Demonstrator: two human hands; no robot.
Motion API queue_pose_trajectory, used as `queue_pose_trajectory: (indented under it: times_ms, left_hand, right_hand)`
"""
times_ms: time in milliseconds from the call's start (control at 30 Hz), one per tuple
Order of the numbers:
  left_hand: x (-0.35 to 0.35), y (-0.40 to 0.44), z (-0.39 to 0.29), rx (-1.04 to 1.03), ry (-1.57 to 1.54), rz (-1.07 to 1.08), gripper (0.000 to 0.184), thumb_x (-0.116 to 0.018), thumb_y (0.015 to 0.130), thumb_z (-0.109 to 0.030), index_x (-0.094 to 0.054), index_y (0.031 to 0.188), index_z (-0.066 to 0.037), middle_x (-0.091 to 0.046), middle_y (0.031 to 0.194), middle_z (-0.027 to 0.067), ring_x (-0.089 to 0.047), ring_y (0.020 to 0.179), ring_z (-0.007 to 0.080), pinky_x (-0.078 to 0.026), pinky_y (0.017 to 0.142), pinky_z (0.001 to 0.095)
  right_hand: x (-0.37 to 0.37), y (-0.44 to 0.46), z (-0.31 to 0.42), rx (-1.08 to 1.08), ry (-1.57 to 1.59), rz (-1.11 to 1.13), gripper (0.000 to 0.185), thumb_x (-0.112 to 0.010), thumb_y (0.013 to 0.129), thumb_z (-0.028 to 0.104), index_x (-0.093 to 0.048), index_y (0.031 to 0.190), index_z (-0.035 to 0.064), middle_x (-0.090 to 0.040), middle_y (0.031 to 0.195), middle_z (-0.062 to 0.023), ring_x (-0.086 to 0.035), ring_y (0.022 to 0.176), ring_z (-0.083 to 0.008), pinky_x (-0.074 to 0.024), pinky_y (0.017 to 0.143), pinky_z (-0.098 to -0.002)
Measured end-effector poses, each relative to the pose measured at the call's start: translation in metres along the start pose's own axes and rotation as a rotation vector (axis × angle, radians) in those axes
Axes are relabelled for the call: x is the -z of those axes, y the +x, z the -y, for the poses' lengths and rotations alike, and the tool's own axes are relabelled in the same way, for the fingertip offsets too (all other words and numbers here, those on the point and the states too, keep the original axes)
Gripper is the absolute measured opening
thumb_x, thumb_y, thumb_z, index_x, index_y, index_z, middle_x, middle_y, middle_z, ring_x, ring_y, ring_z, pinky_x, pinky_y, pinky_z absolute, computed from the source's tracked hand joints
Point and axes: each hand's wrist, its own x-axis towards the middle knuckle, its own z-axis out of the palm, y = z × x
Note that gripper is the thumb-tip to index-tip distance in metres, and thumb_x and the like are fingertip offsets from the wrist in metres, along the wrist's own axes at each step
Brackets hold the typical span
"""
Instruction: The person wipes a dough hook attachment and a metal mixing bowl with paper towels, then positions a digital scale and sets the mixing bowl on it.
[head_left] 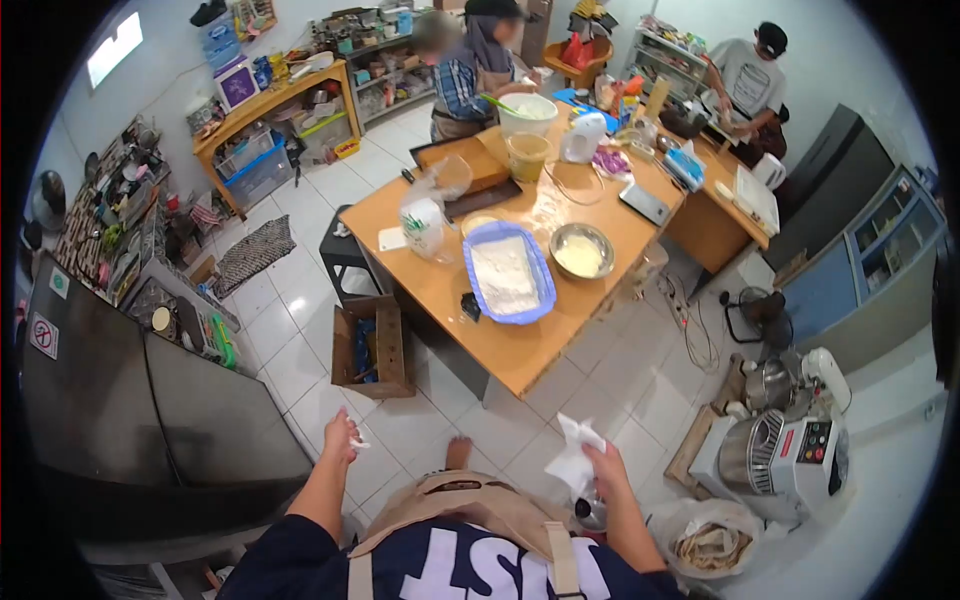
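My right hand (606, 468) is closed on a white sheet (573, 458), like paper or tissue, held low in front of the apron. My left hand (342, 436) is out to the left above the floor tiles, fingers curled around a small white scrap (358, 442). Beyond both hands, on the wooden table (520, 355), sit a blue tray of white powder (507, 275) and a metal bowl (582, 250) with a pale yellow content. A plastic bag (424, 228) lies behind the tray. Neither hand touches the table.
Two people stand behind the table, one (480, 75) at centre, another (750, 80) at right. A wooden crate (372, 347) and black stool (345, 260) stand left of the table. A dark fridge (150, 400) is at left. A dough mixer (765, 455) and sack (705, 540) are at right.
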Motion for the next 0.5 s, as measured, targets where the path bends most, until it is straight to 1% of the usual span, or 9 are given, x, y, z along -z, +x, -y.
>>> queue_pose_trajectory:
  times_ms: [67, 167, 233, 367, 400, 467, 500]
  left_hand:
    - [0.013, -0.016, 0.012, 0.039, -0.026, -0.025, 0.027, -0.050, 0.091, -0.035, -0.040, 0.075, -0.016, -0.036, 0.053, -0.0039, -0.032, 0.039, 0.0076, -0.027, 0.032, 0.0224]
    - [0.020, -0.034, 0.019, 0.035, -0.024, -0.032, 0.028, -0.050, 0.091, -0.037, -0.039, 0.074, -0.017, -0.037, 0.053, -0.0046, -0.031, 0.038, 0.0062, -0.027, 0.031, 0.0208]
    - [0.012, -0.051, 0.026, 0.034, 0.002, -0.031, 0.029, -0.050, 0.091, -0.038, -0.039, 0.073, -0.018, -0.037, 0.053, -0.0049, -0.031, 0.037, 0.0061, -0.026, 0.031, 0.0206]
    - [0.019, -0.048, 0.032, 0.122, 0.094, 0.204, 0.027, -0.050, 0.091, -0.037, -0.040, 0.073, -0.019, -0.037, 0.053, -0.0052, -0.032, 0.038, 0.0060, -0.027, 0.031, 0.0198]
    - [0.014, -0.047, 0.033, 0.134, 0.165, 0.223, 0.028, -0.050, 0.091, -0.037, -0.039, 0.072, -0.018, -0.036, 0.053, -0.0050, -0.030, 0.038, 0.0056, -0.025, 0.031, 0.0200]
    - [0.000, -0.055, 0.035, 0.156, 0.314, 0.263, 0.030, -0.049, 0.092, -0.036, -0.038, 0.071, -0.018, -0.034, 0.053, -0.0047, -0.026, 0.037, 0.0049, -0.021, 0.031, 0.0203]
    - [-0.006, -0.057, 0.034, 0.179, 0.393, 0.304, 0.030, -0.049, 0.092, -0.036, -0.038, 0.071, -0.017, -0.035, 0.053, -0.0049, -0.027, 0.037, 0.0049, -0.022, 0.031, 0.0202]
  right_hand:
    - [0.007, 0.020, -0.011, 0.073, -0.074, 0.030, 0.025, -0.060, 0.081, 0.010, -0.057, 0.104, 0.0005, -0.061, 0.093, -0.0051, -0.057, 0.082, -0.0137, -0.0457, 0.071, -0.0276]
    - [-0.011, 0.010, -0.005, 0.079, -0.015, 0.075, 0.025, -0.060, 0.082, 0.013, -0.057, 0.104, 0.0015, -0.061, 0.093, -0.0048, -0.056, 0.081, -0.0124, -0.0450, 0.070, -0.0264]
    - [-0.019, 0.005, -0.020, 0.070, -0.035, 0.100, 0.025, -0.059, 0.083, 0.011, -0.056, 0.106, 0.0021, -0.062, 0.093, -0.0051, -0.058, 0.083, -0.0138, -0.0461, 0.072, -0.0273]
    - [-0.016, -0.016, -0.080, 0.072, -0.076, 0.061, 0.026, -0.059, 0.084, 0.010, -0.056, 0.108, 0.0024, -0.062, 0.095, -0.0052, -0.058, 0.086, -0.0144, -0.0463, 0.075, -0.0271]
    - [-0.015, -0.026, -0.092, 0.063, -0.091, 0.046, 0.027, -0.059, 0.084, 0.010, -0.056, 0.109, 0.0024, -0.063, 0.096, -0.0053, -0.058, 0.087, -0.0144, -0.0462, 0.076, -0.0269]
    - [-0.014, -0.057, -0.112, -0.009, 0.060, -0.059, 0.027, -0.059, 0.084, 0.011, -0.056, 0.109, 0.0021, -0.063, 0.096, -0.0056, -0.059, 0.086, -0.0141, -0.0463, 0.076, -0.0268]
    - [-0.016, -0.072, -0.124, -0.040, 0.137, -0.105, 0.027, -0.059, 0.084, 0.011, -0.056, 0.108, 0.0019, -0.063, 0.096, -0.0058, -0.059, 0.086, -0.0140, -0.0464, 0.075, -0.0268]
